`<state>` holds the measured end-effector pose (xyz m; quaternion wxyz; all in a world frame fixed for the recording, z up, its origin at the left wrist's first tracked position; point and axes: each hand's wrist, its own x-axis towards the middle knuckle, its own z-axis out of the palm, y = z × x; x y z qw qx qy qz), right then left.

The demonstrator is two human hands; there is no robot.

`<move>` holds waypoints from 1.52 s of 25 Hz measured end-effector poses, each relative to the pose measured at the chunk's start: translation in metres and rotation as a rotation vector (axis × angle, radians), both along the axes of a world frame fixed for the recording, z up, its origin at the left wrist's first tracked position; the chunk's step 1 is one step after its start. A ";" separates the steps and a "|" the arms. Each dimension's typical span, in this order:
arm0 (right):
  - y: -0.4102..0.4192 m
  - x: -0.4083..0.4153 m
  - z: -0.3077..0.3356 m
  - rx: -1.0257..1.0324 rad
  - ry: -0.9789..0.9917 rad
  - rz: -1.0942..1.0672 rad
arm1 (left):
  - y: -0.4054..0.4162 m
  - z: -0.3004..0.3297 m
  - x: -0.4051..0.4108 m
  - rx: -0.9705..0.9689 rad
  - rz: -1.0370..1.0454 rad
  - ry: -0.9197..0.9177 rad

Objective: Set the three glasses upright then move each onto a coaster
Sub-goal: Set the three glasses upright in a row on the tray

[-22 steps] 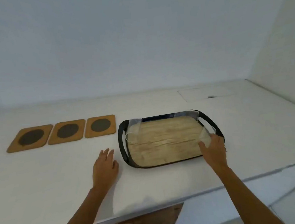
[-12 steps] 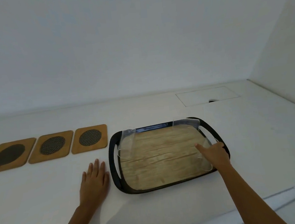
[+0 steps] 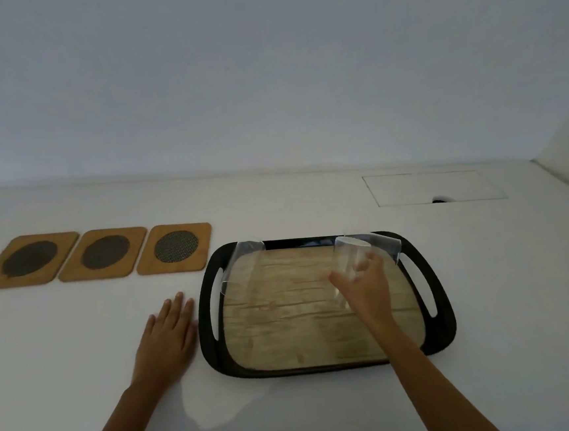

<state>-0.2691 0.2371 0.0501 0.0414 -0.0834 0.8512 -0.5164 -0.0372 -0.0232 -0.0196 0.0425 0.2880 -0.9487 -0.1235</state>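
Note:
A black tray (image 3: pixel 438 336) with a wood-look floor holds clear glasses. My right hand (image 3: pixel 365 289) is closed around one glass (image 3: pixel 350 254), which stands nearly upright in the tray's right half. A second glass (image 3: pixel 384 246) lies on its side at the tray's back right corner. A third glass (image 3: pixel 242 265) lies on its side at the back left corner. Three wooden coasters with dark round inserts sit in a row left of the tray: the left coaster (image 3: pixel 27 260), the middle coaster (image 3: pixel 104 253) and the right coaster (image 3: pixel 175 247). My left hand (image 3: pixel 166 339) rests flat on the counter beside the tray.
The white counter (image 3: pixel 327 411) meets a white wall behind and another on the right. A rectangular hatch outline (image 3: pixel 432 187) with a dark finger hole is set in the counter behind the tray.
My right hand took the glass from the tray's right edge, moved it towards the middle and tipped it up. The head camera came closer and lower. The left hand stayed flat.

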 end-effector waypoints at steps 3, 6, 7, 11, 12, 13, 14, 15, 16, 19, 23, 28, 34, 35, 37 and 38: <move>-0.019 0.009 -0.009 -0.077 0.099 0.089 | -0.001 -0.002 0.000 -0.012 0.000 -0.015; -0.030 0.015 -0.018 -0.125 0.131 0.127 | -0.001 -0.002 0.000 -0.007 0.003 -0.006; -0.032 0.017 -0.021 -0.140 0.141 0.136 | -0.001 -0.002 0.000 -0.005 0.005 -0.001; -0.034 0.019 -0.030 -0.132 0.217 0.176 | -0.001 -0.003 0.000 -0.001 0.012 0.012; -0.034 0.019 -0.031 -0.126 0.228 0.175 | -0.001 -0.003 0.000 -0.001 0.013 0.010; -0.034 0.019 -0.032 -0.120 0.239 0.173 | -0.001 -0.003 0.000 -0.002 0.014 0.007; -0.034 0.019 -0.033 -0.111 0.250 0.174 | -0.001 -0.003 0.000 -0.005 0.016 0.006; -0.034 0.020 -0.034 -0.101 0.260 0.178 | -0.001 -0.004 0.000 -0.009 0.017 0.005; -0.034 0.021 -0.034 -0.091 0.269 0.183 | -0.002 -0.004 0.000 -0.013 0.016 0.005; -0.033 0.022 -0.035 -0.083 0.262 0.201 | -0.002 -0.004 0.000 -0.014 0.016 0.010; -0.019 0.024 -0.036 -0.234 0.123 0.312 | -0.001 -0.004 0.000 -0.008 0.021 0.021; 0.019 -0.009 -0.025 -0.260 0.331 0.119 | -0.002 -0.004 0.000 -0.012 0.017 0.029; 0.023 -0.100 0.014 0.593 0.473 0.315 | -0.001 -0.003 0.001 -0.003 0.013 0.044; 0.020 -0.107 0.017 0.752 0.435 0.393 | -0.001 -0.002 0.001 0.000 0.011 0.044; 0.015 -0.114 0.020 1.025 0.373 0.486 | 0.000 -0.001 0.001 0.008 0.009 0.049; 0.012 -0.116 0.020 1.103 0.354 0.500 | 0.000 -0.001 0.002 0.010 0.007 0.052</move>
